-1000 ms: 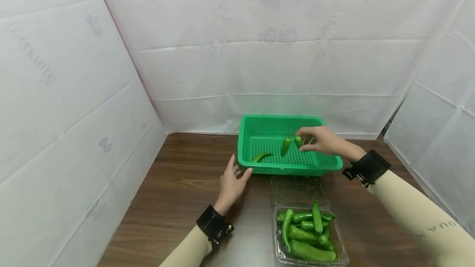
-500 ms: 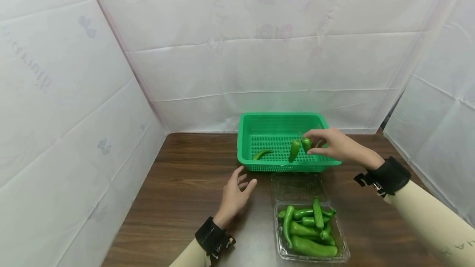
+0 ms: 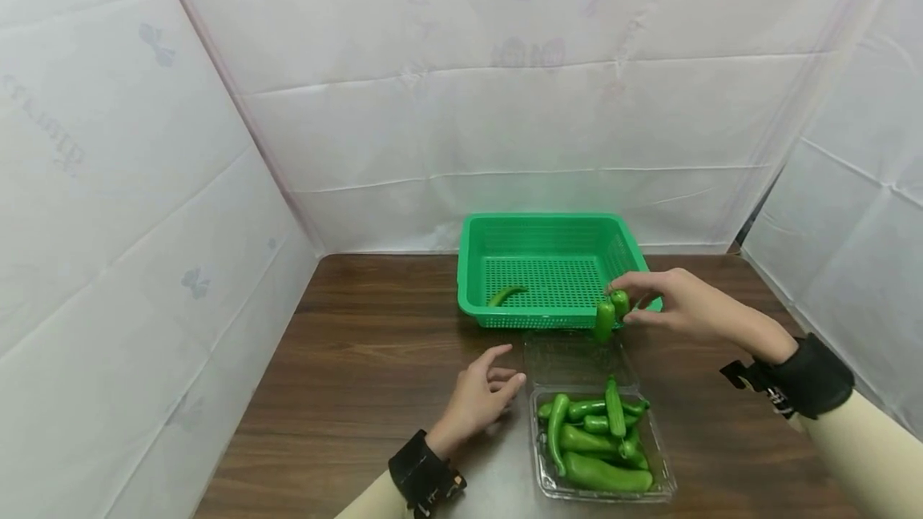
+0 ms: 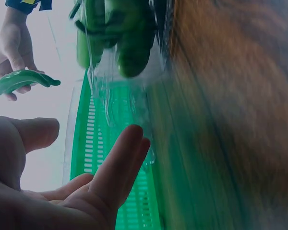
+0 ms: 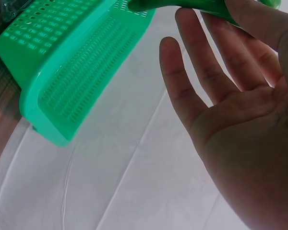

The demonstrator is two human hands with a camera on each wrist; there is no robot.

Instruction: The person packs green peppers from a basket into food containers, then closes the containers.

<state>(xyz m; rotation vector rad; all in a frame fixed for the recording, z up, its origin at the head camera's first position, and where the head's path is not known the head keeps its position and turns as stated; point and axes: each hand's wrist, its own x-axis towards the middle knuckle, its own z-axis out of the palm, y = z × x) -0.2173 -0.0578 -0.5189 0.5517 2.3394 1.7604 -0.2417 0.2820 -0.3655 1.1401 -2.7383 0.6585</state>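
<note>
My right hand pinches a green chili pepper between thumb and fingers, over the basket's front right corner. Two green ends show there in the head view; one curved pepper shows in the left wrist view. The green perforated basket stands by the back wall, with one curved pepper lying in its left part. My left hand holds nothing, fingers loosely bent, just left of a clear plastic clamshell box. Several green peppers fill the box, and its lid lies opened toward the basket.
Brown wood-grain table surface extends left of the box and to its right. White sheeting encloses the back and both sides. The basket's back rim is close to the rear sheet.
My right hand has drawn back from above the basket's middle, rightward and nearer, still pinching the pepper. My left hand has left the basket's front left corner and come toward the box.
</note>
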